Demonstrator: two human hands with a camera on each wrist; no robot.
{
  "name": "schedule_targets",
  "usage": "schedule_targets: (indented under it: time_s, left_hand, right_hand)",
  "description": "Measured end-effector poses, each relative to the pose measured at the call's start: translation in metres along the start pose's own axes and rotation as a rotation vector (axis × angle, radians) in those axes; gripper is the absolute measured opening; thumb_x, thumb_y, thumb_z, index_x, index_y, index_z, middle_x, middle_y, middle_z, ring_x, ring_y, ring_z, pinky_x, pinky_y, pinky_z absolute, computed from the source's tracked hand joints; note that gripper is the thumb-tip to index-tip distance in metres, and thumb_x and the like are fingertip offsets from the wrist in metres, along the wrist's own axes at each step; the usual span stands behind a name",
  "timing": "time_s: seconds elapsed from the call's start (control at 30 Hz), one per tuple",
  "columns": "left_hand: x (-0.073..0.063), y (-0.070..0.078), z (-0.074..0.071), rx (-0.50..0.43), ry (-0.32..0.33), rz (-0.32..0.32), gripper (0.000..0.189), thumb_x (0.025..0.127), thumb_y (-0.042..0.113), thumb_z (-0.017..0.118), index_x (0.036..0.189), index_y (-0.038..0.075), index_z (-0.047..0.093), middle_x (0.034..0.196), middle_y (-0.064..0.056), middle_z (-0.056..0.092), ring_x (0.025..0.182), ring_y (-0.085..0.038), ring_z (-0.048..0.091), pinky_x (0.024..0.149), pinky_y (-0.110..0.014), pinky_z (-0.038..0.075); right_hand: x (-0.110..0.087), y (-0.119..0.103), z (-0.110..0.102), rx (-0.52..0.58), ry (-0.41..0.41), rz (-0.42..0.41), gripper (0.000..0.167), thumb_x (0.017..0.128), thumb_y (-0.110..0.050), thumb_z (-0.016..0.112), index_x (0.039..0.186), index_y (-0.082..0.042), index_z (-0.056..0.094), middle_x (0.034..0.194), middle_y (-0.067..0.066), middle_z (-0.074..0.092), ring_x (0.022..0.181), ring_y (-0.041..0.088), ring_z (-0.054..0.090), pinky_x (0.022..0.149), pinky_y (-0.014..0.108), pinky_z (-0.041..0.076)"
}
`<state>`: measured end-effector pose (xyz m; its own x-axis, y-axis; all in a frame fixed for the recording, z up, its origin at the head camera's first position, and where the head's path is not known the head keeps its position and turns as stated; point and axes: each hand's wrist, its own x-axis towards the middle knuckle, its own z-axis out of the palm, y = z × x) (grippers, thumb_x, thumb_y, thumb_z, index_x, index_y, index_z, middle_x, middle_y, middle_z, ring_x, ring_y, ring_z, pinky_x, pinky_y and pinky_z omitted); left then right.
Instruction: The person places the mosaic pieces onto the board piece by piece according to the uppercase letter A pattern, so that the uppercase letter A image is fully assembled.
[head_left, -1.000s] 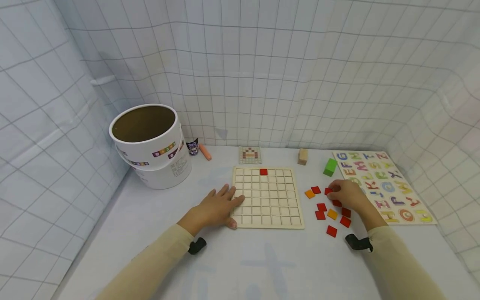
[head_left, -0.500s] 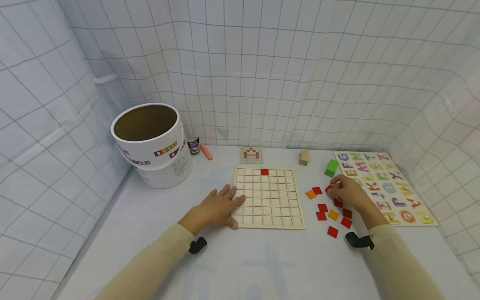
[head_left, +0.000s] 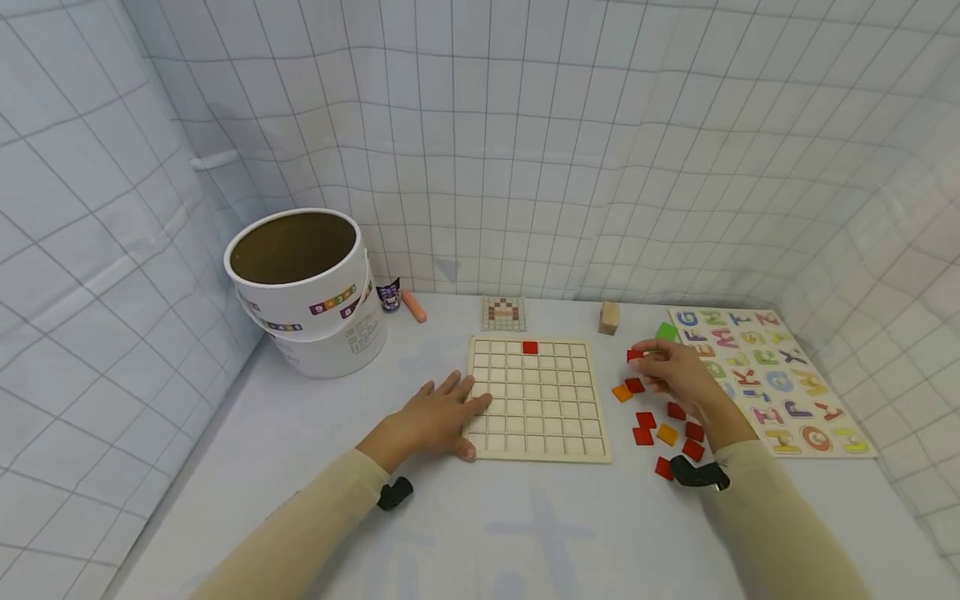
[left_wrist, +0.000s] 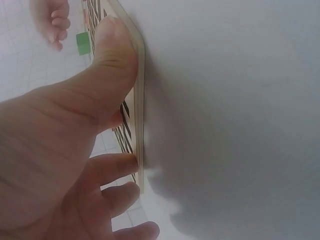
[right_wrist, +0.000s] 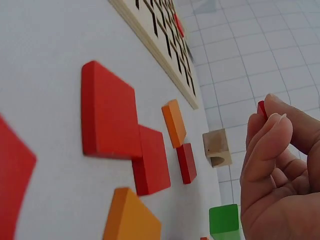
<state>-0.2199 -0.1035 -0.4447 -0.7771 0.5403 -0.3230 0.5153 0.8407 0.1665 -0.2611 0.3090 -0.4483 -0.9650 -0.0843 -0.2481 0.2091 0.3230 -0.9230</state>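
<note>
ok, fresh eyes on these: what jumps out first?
Probably the big white bucket, at the back left. Next, the pale grid board in the middle, with one red tile in its far row and the left hand on its left side. Then the right hand, pinching a second red tile to the board's right.

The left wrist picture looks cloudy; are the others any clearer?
Left wrist: hazy, with the right hand washed out and a soft shadow beside the board; right wrist: crisper, though the red tile at the left edge looks blurred; head: clearer too, but grid lines on the wall cloth bow, lens or folds, I cannot tell.
</note>
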Motion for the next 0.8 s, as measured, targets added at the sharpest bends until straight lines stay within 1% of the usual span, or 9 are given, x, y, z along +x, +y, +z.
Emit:
schedule_targets:
  time_s: [0.13, 0.27, 0.37, 0.43, 0.5, 0.57, 0.6, 0.7, 0.8]
  left_hand:
    - [-0.001, 0.000, 0.001, 0.002, 0.004, 0.003, 0.094, 0.080, 0.056, 0.075, 0.160, 0.025, 0.036, 0.168, -0.016, 0.023, 0.156, -0.039, 0.013, 0.119, -0.064, 0.021]
    - [-0.002, 0.000, -0.001, -0.006, 0.002, 0.009, 0.094, 0.081, 0.055, 0.075, 0.160, 0.024, 0.036, 0.168, -0.016, 0.023, 0.156, -0.039, 0.013, 0.119, -0.064, 0.021]
    - [-0.003, 0.000, -0.002, -0.008, 0.000, 0.008, 0.094, 0.081, 0.055, 0.075, 0.160, 0.024, 0.036, 0.168, -0.016, 0.022, 0.156, -0.039, 0.012, 0.119, -0.064, 0.021]
    - [-0.003, -0.002, -0.001, 0.001, 0.001, 0.002, 0.094, 0.081, 0.055, 0.075, 0.160, 0.025, 0.035, 0.168, -0.016, 0.022, 0.157, -0.038, 0.012, 0.119, -0.064, 0.021]
    - [-0.003, -0.002, 0.000, 0.002, -0.007, -0.005, 0.094, 0.081, 0.055, 0.075, 0.161, 0.025, 0.035, 0.169, -0.015, 0.021, 0.157, -0.038, 0.012, 0.120, -0.063, 0.021]
    - [-0.002, -0.002, 0.001, 0.006, -0.017, -0.009, 0.095, 0.081, 0.056, 0.074, 0.161, 0.026, 0.034, 0.169, -0.015, 0.020, 0.157, -0.037, 0.011, 0.120, -0.063, 0.021]
    - [-0.002, -0.002, 0.002, 0.004, -0.022, -0.012, 0.095, 0.081, 0.056, 0.074, 0.161, 0.026, 0.033, 0.169, -0.014, 0.020, 0.157, -0.037, 0.010, 0.120, -0.062, 0.021]
    - [-0.001, -0.001, 0.003, 0.004, -0.028, -0.013, 0.094, 0.082, 0.057, 0.074, 0.161, 0.027, 0.033, 0.169, -0.014, 0.019, 0.157, -0.036, 0.010, 0.120, -0.062, 0.021]
    - [-0.001, -0.001, 0.002, 0.006, -0.016, -0.016, 0.094, 0.081, 0.057, 0.073, 0.161, 0.028, 0.033, 0.169, -0.013, 0.020, 0.157, -0.036, 0.011, 0.120, -0.062, 0.021]
  right_hand:
    - [0.005, -0.004, 0.008, 0.053, -0.042, 0.007, 0.050, 0.098, -0.024, 0.070, 0.138, -0.002, 0.050, 0.088, 0.004, 0.059, 0.069, 0.013, 0.056, 0.064, 0.020, 0.052]
    - [0.014, -0.007, 0.022, 0.091, -0.068, 0.004, 0.046, 0.097, -0.017, 0.071, 0.135, -0.002, 0.048, 0.084, 0.006, 0.062, 0.064, 0.012, 0.056, 0.060, 0.020, 0.052]
    - [0.025, -0.014, 0.040, 0.093, -0.090, -0.016, 0.044, 0.096, -0.011, 0.070, 0.133, -0.001, 0.047, 0.078, 0.003, 0.062, 0.062, 0.010, 0.055, 0.057, 0.020, 0.049]
    - [0.033, -0.021, 0.055, 0.084, -0.115, -0.037, 0.042, 0.096, -0.009, 0.070, 0.131, 0.001, 0.048, 0.077, 0.001, 0.062, 0.061, 0.009, 0.055, 0.056, 0.020, 0.048]
    - [0.042, -0.029, 0.074, 0.065, -0.145, -0.047, 0.041, 0.095, -0.009, 0.070, 0.129, 0.001, 0.050, 0.078, 0.003, 0.063, 0.061, 0.009, 0.055, 0.056, 0.020, 0.048]
    - [0.050, -0.037, 0.094, 0.024, -0.184, -0.068, 0.039, 0.095, -0.010, 0.070, 0.127, 0.001, 0.052, 0.080, 0.006, 0.063, 0.061, 0.012, 0.055, 0.056, 0.022, 0.049]
    - [0.053, -0.041, 0.103, -0.014, -0.199, -0.079, 0.037, 0.095, -0.011, 0.071, 0.126, -0.001, 0.054, 0.081, 0.007, 0.063, 0.060, 0.013, 0.054, 0.055, 0.024, 0.048]
    - [0.061, -0.050, 0.127, -0.191, -0.214, -0.134, 0.034, 0.093, -0.017, 0.074, 0.123, -0.006, 0.061, 0.084, 0.010, 0.063, 0.063, 0.017, 0.053, 0.057, 0.028, 0.046]
    - [0.068, -0.057, 0.144, -0.389, -0.184, -0.179, 0.030, 0.091, -0.022, 0.076, 0.118, -0.012, 0.067, 0.093, 0.009, 0.064, 0.076, 0.021, 0.056, 0.067, 0.033, 0.048]
